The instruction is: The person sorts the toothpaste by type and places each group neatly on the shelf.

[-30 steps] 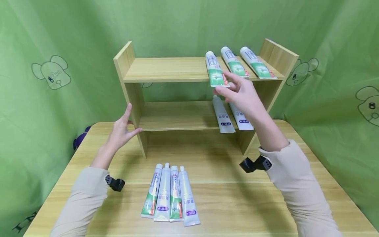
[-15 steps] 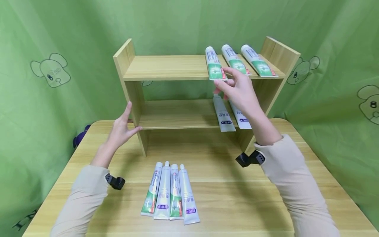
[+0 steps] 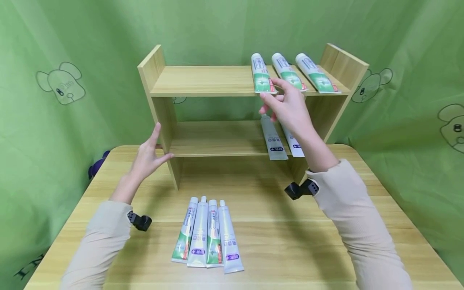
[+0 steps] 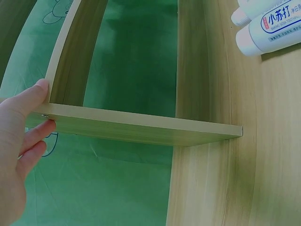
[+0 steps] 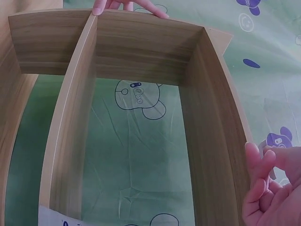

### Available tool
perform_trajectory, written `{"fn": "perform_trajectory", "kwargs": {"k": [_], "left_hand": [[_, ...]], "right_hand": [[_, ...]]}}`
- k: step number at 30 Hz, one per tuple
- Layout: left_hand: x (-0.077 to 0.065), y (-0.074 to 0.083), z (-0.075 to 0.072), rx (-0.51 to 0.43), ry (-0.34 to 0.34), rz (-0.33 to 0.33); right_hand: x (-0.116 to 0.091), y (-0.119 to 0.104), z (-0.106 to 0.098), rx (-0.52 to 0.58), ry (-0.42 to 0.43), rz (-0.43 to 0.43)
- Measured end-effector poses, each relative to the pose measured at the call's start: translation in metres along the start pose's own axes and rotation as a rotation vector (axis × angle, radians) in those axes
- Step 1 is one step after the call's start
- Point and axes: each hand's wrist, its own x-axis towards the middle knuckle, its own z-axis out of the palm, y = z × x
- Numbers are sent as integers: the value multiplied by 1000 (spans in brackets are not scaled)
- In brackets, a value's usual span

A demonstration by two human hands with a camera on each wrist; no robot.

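Observation:
My left hand (image 3: pixel 146 158) grips the left side panel of the wooden shelf (image 3: pixel 203 81). In the left wrist view, its thumb rests at the middle board's edge and its fingers touch the panel's outer face. At the top board's front edge, my right hand (image 3: pixel 291 109) pinches the flat end of a green-and-white toothpaste tube (image 3: pixel 259 73), which lies cap to the back. Two similar toothpaste tubes (image 3: pixel 288 72) lie to its right. On the middle board, partly behind the right hand, are two silvery-white toothpaste tubes (image 3: pixel 272 139).
Several toothpaste tubes (image 3: pixel 214 233), green-and-white alternating with silvery white, lie side by side on the wooden table (image 3: pixel 282 249) in front of the shelf. A green curtain (image 3: pixel 217 28) hangs close behind. A purple object (image 3: pixel 97 164) shows beyond the table's left edge.
The right hand has moved slightly back and left with the pinched tube, whose end now sits lower against the top board's front edge. The left hand stays on the side panel.

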Motion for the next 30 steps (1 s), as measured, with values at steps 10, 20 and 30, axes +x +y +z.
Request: {"fn": "perform_trajectory", "kwargs": {"k": [10,20,30], "left_hand": [[0,3,-4,7,-23,-24],[-8,7,-14,-12,-192,-104],[-42,9,-20,64,-337,-95]], "right_hand": [[-4,10,0,210,-3,-101],[-30,61,-8,394,-25,-396],[-55,130,-36,316,59,-515]]}}
